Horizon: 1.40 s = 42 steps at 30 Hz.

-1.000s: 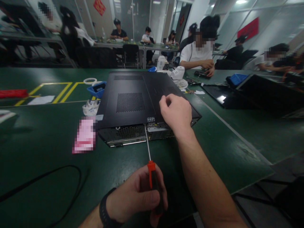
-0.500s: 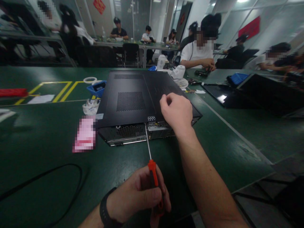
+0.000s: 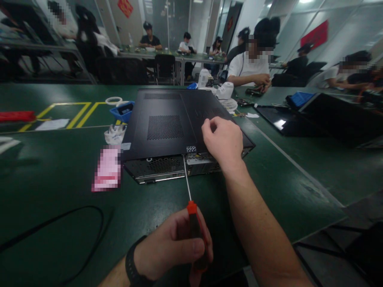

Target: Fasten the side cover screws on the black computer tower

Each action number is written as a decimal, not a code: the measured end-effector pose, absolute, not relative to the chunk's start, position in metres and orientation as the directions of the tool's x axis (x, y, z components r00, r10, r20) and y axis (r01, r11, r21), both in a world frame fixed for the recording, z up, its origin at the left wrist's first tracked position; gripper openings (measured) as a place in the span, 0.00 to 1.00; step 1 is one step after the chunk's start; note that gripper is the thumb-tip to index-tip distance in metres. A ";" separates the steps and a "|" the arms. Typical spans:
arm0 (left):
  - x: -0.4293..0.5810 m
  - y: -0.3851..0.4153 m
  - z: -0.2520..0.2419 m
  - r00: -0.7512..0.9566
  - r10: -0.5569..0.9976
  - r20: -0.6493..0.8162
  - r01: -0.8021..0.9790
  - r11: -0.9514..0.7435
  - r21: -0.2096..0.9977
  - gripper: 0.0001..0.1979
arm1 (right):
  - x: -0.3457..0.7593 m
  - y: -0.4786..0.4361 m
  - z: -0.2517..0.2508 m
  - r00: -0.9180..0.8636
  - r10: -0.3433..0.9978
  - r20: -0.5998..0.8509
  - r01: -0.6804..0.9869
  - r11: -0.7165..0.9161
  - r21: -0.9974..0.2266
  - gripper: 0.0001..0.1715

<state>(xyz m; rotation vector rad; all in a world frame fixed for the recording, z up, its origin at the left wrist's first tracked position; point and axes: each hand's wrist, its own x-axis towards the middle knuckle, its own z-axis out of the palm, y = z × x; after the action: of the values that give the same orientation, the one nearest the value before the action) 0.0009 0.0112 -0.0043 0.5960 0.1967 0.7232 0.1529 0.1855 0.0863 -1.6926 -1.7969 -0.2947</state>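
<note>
The green bench [image 3: 66, 171] is carrying everything, and on it the black computer case [image 3: 191, 119] is lying flat in front of the person. Its grilled, slotted face is pointing toward the person, presumably so that side is within easy reach. Its long axis seems to be running away from the person, though foreshortening is making that uncertain.

The right hand [image 3: 226, 139] is resting on the case's top panel, near its right side, probably to steady it. Its fingers are curling loosely inward; the tips are hiding, so I cannot tell whether they are pressing together.

The left hand [image 3: 176, 239] is closing around a red-and-black screwdriver [image 3: 192, 207], thumb lying along the handle, a grip likely suiting aim and turning. The screwdriver's long axis is running from the person toward the case, slanting slightly left, the tip pointing away and meeting the near edge just under the top panel.

Just right of that tip, a small black-and-white label [image 3: 191, 149] is sitting on the panel's edge.
</note>
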 end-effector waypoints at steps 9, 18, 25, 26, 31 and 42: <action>-0.002 0.011 -0.005 0.753 0.658 0.007 -0.542 0.615 0.573 0.18 | 0.152 0.184 0.088 0.044 0.816 0.576 0.949 0.147 -0.280 0.23; 0.003 0.009 -0.013 0.742 0.666 0.075 -0.584 0.587 0.561 0.14 | 0.152 0.186 0.087 0.048 0.822 0.567 0.947 0.143 -0.287 0.23; -0.001 0.010 -0.006 0.766 0.643 -0.018 -0.516 0.630 0.580 0.18 | 0.152 0.186 0.086 0.049 0.813 0.580 0.951 0.139 -0.276 0.23; -0.002 0.010 -0.005 0.764 0.645 -0.023 -0.513 0.629 0.584 0.18 | 0.152 0.186 0.086 0.049 0.813 0.580 0.951 0.140 -0.276 0.23; 0.001 0.009 -0.005 0.734 0.680 0.009 -0.549 0.584 0.597 0.14 | 0.152 0.186 0.087 0.055 0.814 0.578 0.952 0.132 -0.277 0.23; -0.001 0.010 -0.004 0.759 0.651 0.011 -0.542 0.623 0.564 0.18 | 0.152 0.185 0.087 0.052 0.814 0.579 0.950 0.138 -0.280 0.23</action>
<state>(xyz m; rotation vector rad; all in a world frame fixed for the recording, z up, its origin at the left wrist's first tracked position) -0.0010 0.0104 -0.0043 0.5777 0.2024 0.6901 0.1517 0.1850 0.0870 -1.6984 -1.7837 -0.2735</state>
